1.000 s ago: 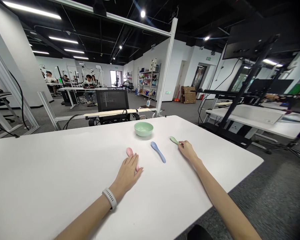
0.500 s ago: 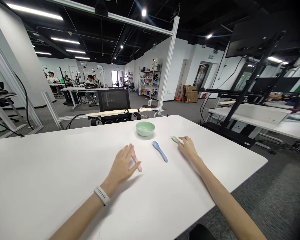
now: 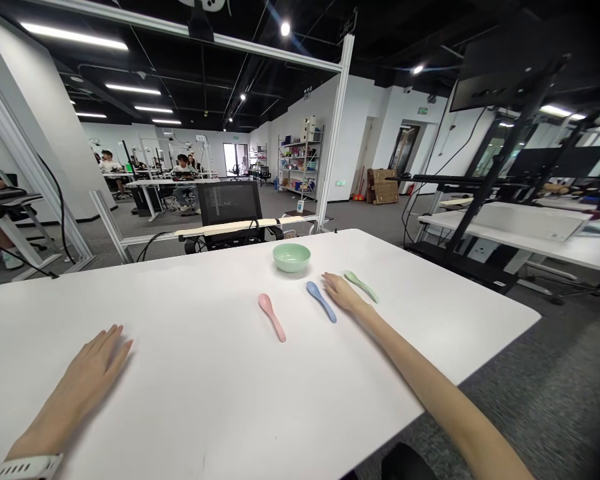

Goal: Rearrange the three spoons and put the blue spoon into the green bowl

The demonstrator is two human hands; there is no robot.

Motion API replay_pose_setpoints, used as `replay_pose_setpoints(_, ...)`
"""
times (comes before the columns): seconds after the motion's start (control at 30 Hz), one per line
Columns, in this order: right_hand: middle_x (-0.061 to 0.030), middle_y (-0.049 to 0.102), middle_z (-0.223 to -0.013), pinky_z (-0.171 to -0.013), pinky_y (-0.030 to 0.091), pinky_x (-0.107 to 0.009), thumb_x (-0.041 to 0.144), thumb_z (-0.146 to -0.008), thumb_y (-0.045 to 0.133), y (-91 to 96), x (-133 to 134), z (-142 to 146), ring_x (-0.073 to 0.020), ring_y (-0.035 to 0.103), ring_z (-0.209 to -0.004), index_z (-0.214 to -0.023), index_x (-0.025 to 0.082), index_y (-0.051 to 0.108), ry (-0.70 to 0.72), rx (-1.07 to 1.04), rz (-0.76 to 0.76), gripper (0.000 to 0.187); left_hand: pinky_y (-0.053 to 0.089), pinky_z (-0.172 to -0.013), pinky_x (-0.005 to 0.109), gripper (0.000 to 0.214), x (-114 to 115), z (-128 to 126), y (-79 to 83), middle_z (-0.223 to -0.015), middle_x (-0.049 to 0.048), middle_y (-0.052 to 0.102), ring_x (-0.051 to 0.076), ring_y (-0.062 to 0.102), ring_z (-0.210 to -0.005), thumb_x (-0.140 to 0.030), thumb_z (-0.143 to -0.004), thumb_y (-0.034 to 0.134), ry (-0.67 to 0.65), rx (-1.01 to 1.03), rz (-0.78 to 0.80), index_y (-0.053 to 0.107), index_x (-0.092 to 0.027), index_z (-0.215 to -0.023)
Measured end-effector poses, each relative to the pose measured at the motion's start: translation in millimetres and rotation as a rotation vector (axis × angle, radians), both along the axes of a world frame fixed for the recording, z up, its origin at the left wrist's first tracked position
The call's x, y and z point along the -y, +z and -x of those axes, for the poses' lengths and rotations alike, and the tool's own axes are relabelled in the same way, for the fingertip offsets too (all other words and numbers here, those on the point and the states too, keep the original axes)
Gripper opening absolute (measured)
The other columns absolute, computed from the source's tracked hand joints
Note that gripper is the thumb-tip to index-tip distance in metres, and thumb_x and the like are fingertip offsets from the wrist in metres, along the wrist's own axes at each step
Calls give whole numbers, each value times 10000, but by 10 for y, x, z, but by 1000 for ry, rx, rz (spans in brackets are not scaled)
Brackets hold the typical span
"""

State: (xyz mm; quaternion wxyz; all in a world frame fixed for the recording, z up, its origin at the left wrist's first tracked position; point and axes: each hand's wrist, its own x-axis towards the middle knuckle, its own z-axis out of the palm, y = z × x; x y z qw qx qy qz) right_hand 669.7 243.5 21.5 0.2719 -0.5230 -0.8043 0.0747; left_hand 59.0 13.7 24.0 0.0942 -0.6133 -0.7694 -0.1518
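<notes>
My left hand (image 3: 87, 373) is open over the left part of the white table (image 3: 195, 393), fingers stretched out and holding nothing. My right hand (image 3: 343, 293) is open too, between the blue spoon (image 3: 322, 303) and the green spoon (image 3: 361, 286), with neither in its fingers. Left of the blue one lies a pink spoon (image 3: 272, 318). All three spoons point their bowl ends away from me. Behind them stands an upright light-green bowl (image 3: 291, 258), and nothing shows above its rim.
A metal frame (image 3: 333, 133) rises past the table's far edge, with a black mesh chair (image 3: 230, 202) behind it. To the right are a black stand (image 3: 497, 160) and another white desk (image 3: 510, 233). Several people sit at desks far back on the left.
My left hand has moved away from the pink spoon, far to the left. My right hand has left the green spoon and shifted left towards the blue one. The spoons lie where they were.
</notes>
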Motion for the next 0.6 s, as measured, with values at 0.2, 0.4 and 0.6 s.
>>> replay_pose_setpoints(0.2, -172, 655, -1450, -1222, 395, -468, 258, -1023, 455, -132, 0, 15, -294, 551, -1430, -1316, 140, 721, 41, -39, 19, 414, 357, -1263, 502, 749, 47, 58, -159, -1620, 161, 486, 313, 416, -1543, -520, -962, 254, 64, 105, 92, 491, -59, -1503)
replay_pose_setpoints(0.4, -181, 643, -1462, -1225, 396, -473, 259, -1027, 442, -150, -7, -5, -300, 550, -1431, -1334, 121, 718, 38, -32, 10, 435, 360, -1257, 486, 776, 59, 36, -148, -1616, 163, 500, 310, 420, -1543, -538, -950, 233, 69, 115, 100, 496, -54, -1498)
replay_pose_setpoints(0.6, -170, 641, -1467, -1226, 398, -488, 263, -1024, 446, -150, -1, -8, -302, 545, -1436, -1338, 134, 719, 40, -54, 23, 435, 417, -1220, 513, 731, 57, 41, -162, -1578, 141, 553, 309, 469, -1515, -527, -922, 281, 70, 119, 48, 540, -115, -1467)
